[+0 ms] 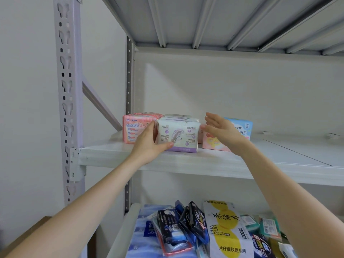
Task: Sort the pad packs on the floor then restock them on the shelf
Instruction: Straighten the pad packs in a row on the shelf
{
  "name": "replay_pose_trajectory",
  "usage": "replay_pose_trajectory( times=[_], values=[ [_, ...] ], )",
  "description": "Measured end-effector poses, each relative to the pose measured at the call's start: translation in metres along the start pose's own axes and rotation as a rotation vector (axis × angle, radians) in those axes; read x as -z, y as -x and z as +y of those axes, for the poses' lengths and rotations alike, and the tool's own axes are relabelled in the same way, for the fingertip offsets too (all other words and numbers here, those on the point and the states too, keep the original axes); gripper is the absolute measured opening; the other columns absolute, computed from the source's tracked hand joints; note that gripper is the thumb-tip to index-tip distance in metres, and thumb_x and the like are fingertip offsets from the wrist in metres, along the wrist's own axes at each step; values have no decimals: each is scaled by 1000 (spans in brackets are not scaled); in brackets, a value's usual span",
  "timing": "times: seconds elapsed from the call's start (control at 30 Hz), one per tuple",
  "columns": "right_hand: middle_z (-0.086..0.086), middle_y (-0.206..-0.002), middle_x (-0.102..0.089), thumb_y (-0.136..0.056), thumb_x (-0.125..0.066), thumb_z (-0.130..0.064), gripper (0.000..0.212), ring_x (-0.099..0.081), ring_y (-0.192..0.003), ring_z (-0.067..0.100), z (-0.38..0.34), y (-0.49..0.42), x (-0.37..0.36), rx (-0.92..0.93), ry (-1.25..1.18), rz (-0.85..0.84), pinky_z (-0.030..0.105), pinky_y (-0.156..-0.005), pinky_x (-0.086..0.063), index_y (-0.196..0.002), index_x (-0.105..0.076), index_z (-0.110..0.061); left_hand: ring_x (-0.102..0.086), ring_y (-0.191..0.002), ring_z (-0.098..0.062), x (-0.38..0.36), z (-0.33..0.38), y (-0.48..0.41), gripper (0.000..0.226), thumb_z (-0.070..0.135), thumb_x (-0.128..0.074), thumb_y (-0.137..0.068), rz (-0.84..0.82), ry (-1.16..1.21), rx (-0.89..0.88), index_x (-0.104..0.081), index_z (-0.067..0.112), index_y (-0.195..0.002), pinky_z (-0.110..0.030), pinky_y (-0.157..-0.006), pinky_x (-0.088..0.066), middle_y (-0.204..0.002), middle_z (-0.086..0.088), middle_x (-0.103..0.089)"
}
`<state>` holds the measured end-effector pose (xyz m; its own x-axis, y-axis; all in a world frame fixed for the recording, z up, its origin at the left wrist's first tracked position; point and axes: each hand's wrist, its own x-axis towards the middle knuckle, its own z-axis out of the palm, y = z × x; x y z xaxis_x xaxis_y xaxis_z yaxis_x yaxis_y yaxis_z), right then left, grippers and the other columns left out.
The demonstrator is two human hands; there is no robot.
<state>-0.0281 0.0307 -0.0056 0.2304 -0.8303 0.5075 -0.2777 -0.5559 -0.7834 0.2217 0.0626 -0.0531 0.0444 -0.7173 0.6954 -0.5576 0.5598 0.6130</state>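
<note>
Shelf (pixel 204 161): the pad packs stand in a row near its left end, close to the front edge; a hard push could send one over the edge.
Lower shelf (pixel 119 237): a loose heap of other packs; anything falling would mix into it.
White and purple pack (pixel 179 135): stands between the pink pack (pixel 135 130) and the peach pack (pixel 214 143); I judge it may tip if let go carelessly.
Left hand (pixel 149 144): fingers closed around the left side of the white and purple pack.
Right hand (pixel 221 130): open, flat, holds nothing, just beside the pack.
</note>
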Motion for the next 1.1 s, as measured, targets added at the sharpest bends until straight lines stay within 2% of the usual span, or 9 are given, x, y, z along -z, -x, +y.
replay_pose_trajectory(
  times=[0.1,0.23,0.43,0.5,0.6,0.73,0.8,1.0,1.1],
  values=[
    [-5,-150,-40,-92,-62,-33,62,-41,-134,8,0,22,14,-1,-14,60,26,-106,-36,-147,-35,-22,-40,-99,35,-2,8,24,66,20,-79,-78,79,61,-90,-46,18,-135,8,-77,-31,-103,48,-46],
    [-7,-148,-43,-91,-60,-41,63,-44,-127,6,-1,59,31,-40,-50,128,30,-110,-32,-147,-36,-23,-29,-139,0,-7,33,52,83,38,-73,-83,-13,27,-91,-28,18,-150,-22,-114,-26,-154,12,-33],
    [-35,-113,-60,-93,-58,-41,28,-53,-111,-13,-9,108,46,-85,-47,164,31,-107,-33,-121,-56,-46,-18,-144,-2,-29,67,74,97,43,-72,-81,-186,49,-93,-13,20,-155,-21,-114,-16,-159,9,-20],
    [-29,-124,-57,-92,-58,-42,35,-52,-112,-9,-10,119,50,-85,-59,160,30,-107,-32,-127,-53,-42,-16,-145,-4,-38,70,75,99,44,-73,-80,-211,71,-71,-12,22,-155,-22,-114,-15,-160,10,-17],
    [-10,-147,-42,-91,-59,-45,58,-42,-131,6,-3,124,61,-102,-47,171,33,-112,-30,-143,-40,-29,-27,-137,-2,-54,79,75,99,46,-74,-79,-248,99,-37,-14,24,-154,-23,-111,-22,-151,25,-23],
    [-8,-152,-37,-88,-60,-49,70,-37,-137,9,10,117,85,-135,-40,118,38,-117,-27,-149,-32,-27,-38,-105,25,-78,90,66,72,36,-75,-81,-221,182,-4,-30,47,-136,0,-90,-25,-103,63,-34],
    [-8,-151,-38,-87,-61,-50,72,-37,-137,9,15,107,98,-149,-40,92,38,-117,-27,-149,-32,-29,-37,-108,30,-92,93,58,72,33,-75,-81,-224,223,5,-33,41,-139,-2,-94,-24,-117,50,-43],
    [-10,-149,-40,-85,-64,-51,75,-40,-135,10,36,66,122,-186,21,-33,39,-116,-27,-149,-30,-33,-45,-130,-13,-127,97,25,74,33,-77,-80,-141,231,54,-39,21,-142,-34,-112,-34,-137,3,-52],
    [-8,-152,-37,-86,-65,-46,75,-37,-137,10,48,45,122,-197,36,-96,39,-117,-26,-150,-28,-31,-49,-127,-15,-132,101,10,71,27,-77,-80,-118,278,102,-40,16,-140,-40,-110,-37,-135,1,-55]
  ],
)
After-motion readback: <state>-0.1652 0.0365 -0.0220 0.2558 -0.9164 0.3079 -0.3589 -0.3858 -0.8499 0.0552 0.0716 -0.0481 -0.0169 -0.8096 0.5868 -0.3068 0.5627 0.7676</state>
